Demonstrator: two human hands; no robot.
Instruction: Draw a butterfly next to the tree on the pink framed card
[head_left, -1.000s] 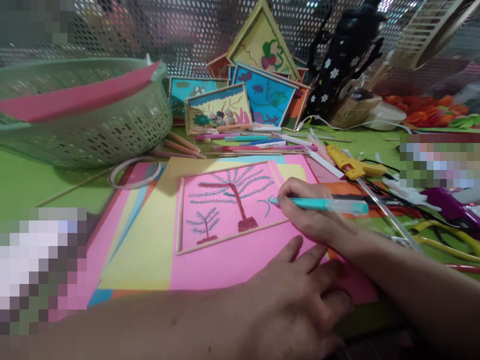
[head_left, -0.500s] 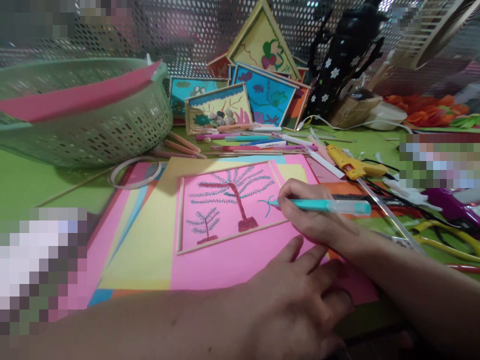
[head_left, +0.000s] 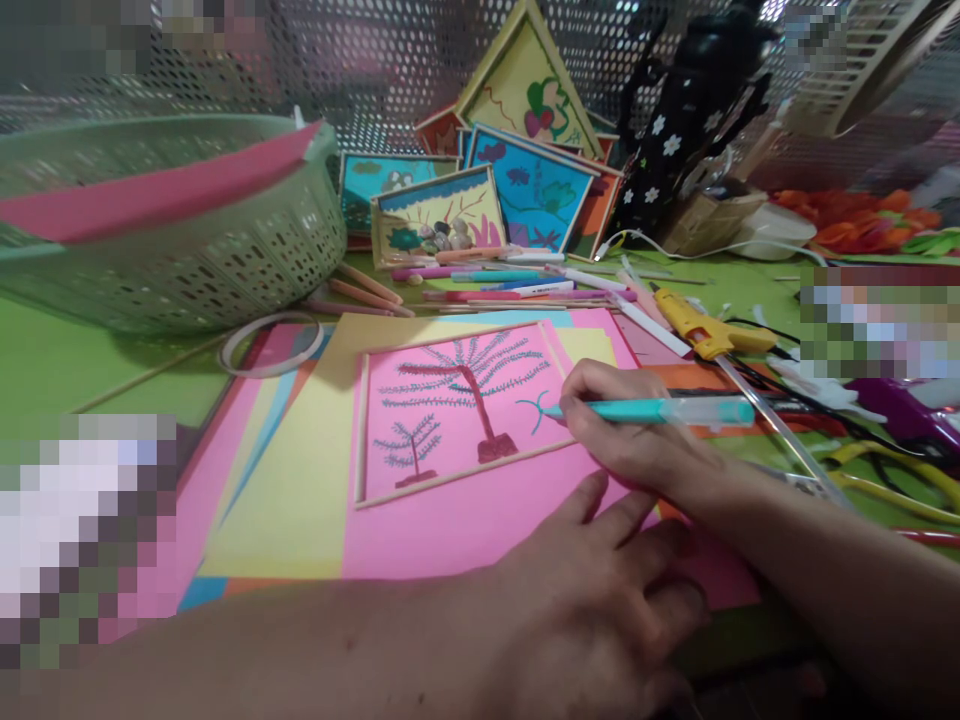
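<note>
Though part-clear, pen (head_left: 634,411) mostly turq.

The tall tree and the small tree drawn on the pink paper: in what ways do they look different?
The tall tree has a thick, bent trunk; the small tree has a thin, nearly straight one. The tall tree spreads long branches; the small tree has short ones. Both stand on a reddish-brown base and carry blue-green leaf strokes.
</note>
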